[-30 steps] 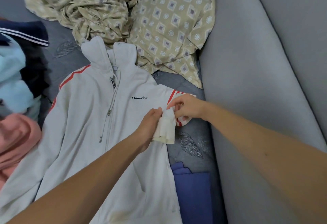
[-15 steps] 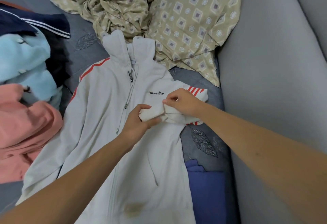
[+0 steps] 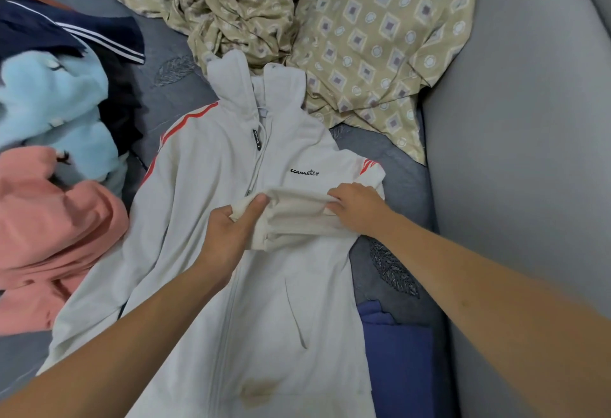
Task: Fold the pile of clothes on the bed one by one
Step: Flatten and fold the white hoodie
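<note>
A white zip jacket (image 3: 211,193) with red shoulder stripes lies face up on the grey bed (image 3: 165,74), collar pointing away from me. Its right sleeve (image 3: 297,216) is folded across the chest. My left hand (image 3: 231,229) pinches the cuff end of that sleeve, thumb on top. My right hand (image 3: 355,206) grips the sleeve nearer the shoulder. At the left edge sits the unfolded pile: a pink garment (image 3: 49,229), a light blue fleece (image 3: 56,107) and a navy garment with white stripes (image 3: 76,31).
A crumpled beige patterned sheet (image 3: 330,27) lies just beyond the jacket's collar. A blue folded cloth (image 3: 393,358) sits by the jacket's lower right hem. A grey padded side panel (image 3: 515,153) runs along the right.
Both hands have carried the right sleeve leftward from the jacket's edge and laid it across the chest. The view has shifted, showing more of the pile at the left.
</note>
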Action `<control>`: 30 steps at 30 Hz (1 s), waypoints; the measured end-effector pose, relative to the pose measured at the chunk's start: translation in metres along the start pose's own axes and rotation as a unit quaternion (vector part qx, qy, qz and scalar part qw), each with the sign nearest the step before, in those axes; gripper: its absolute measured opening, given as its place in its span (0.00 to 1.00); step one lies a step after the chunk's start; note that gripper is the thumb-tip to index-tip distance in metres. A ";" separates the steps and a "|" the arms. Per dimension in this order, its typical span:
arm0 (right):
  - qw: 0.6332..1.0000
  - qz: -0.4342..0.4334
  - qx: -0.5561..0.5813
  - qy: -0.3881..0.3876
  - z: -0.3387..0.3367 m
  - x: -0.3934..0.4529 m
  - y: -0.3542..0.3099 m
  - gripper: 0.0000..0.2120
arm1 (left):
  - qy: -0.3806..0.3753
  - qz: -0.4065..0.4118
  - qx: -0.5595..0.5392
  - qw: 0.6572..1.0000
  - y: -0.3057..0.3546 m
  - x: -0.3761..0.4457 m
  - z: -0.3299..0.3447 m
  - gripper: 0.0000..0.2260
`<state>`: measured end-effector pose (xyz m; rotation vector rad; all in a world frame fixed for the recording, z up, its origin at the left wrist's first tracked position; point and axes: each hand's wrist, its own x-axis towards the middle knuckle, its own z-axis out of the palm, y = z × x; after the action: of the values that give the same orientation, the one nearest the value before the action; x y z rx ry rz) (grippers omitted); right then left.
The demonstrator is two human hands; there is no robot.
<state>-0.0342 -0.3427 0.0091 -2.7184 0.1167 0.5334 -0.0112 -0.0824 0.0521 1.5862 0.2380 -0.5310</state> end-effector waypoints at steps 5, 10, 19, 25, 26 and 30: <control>0.997 0.002 -0.029 0.074 -0.008 0.008 0.018 0.09 | 0.032 0.017 0.009 0.999 -0.001 0.002 -0.019 0.14; 0.996 -0.039 -0.012 0.074 -0.017 0.020 0.006 0.08 | 0.060 0.020 0.012 0.998 -0.004 0.003 -0.040 0.20; 0.993 -0.097 -0.022 -0.063 -0.019 0.057 -0.030 0.15 | 0.140 0.058 0.034 0.988 -0.009 0.017 -0.102 0.10; 0.981 -0.055 -0.136 -0.124 -0.007 0.077 -0.020 0.10 | 0.181 0.071 0.066 0.979 -0.014 0.027 -0.148 0.09; 0.985 -0.040 -0.142 -0.092 -0.003 0.078 -0.020 0.08 | 0.180 0.075 0.066 0.979 -0.015 0.029 -0.152 0.09; 0.994 -0.023 -0.109 0.024 0.019 0.086 -0.036 0.11 | 0.179 0.095 0.097 0.975 -0.019 0.037 -0.159 0.10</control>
<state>0.0438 -0.3035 -0.0278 -2.9388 0.0097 0.4923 0.0422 0.0692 0.0194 1.8687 0.3089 -0.1188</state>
